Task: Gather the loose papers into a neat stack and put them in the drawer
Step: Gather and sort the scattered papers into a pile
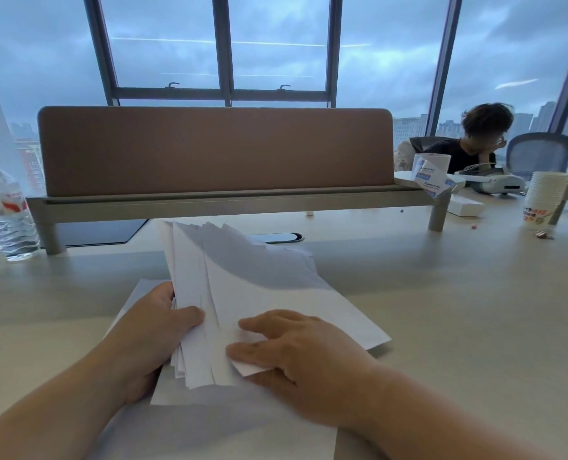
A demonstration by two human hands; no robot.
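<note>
A person at an office desk (442, 310) gathers loose white papers (243, 293), both hands working the near end of a fanned bundle. The left hand (153, 330) grips the bundle's left edge, thumb lying across the top sheets and fingers curled out of sight behind them; the right hand (296, 353) holds the near right corner, fingers spread flat on the top sheet and the thumb seemingly tucked beneath. The two hands sit close together but do not touch. The sheets are far from squared: their far ends splay out unevenly toward the brown divider panel (216, 151), and the bundle's long axis runs away from the person, leaning slightly right. More sheets lie flat on the desk beneath the bundle and under the forearms, not yet collected. Gathering appears to be only partly done, and both hands are about equally near the bundle. No drawer is visible, so which way the stack must travel cannot be told. A water bottle (5, 210) stands at far left, stacked paper cups (545, 200) at far right.
</note>
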